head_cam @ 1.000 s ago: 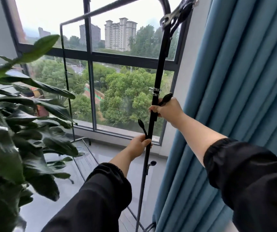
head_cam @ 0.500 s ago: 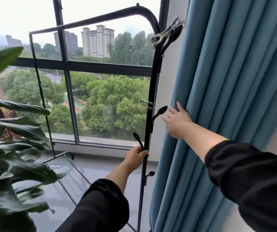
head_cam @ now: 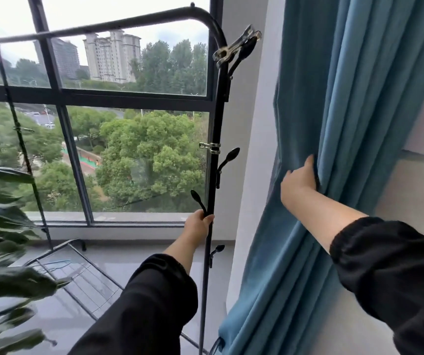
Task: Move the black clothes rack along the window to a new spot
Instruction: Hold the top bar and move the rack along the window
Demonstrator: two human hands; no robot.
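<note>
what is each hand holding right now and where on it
Left hand grips the black clothes rack on its right upright pole, below a hook. Right hand grasps a fold of the blue curtain.

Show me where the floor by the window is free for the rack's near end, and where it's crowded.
Bare grey floor lies between the window sill and the rack's bottom shelf. It is crowded to the right, where the curtain hangs beside the upright, and to the left with plant leaves.

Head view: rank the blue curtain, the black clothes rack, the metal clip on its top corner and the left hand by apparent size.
1. blue curtain, though nearer the camera
2. black clothes rack
3. left hand
4. metal clip, close to the hand, so unsure
</note>
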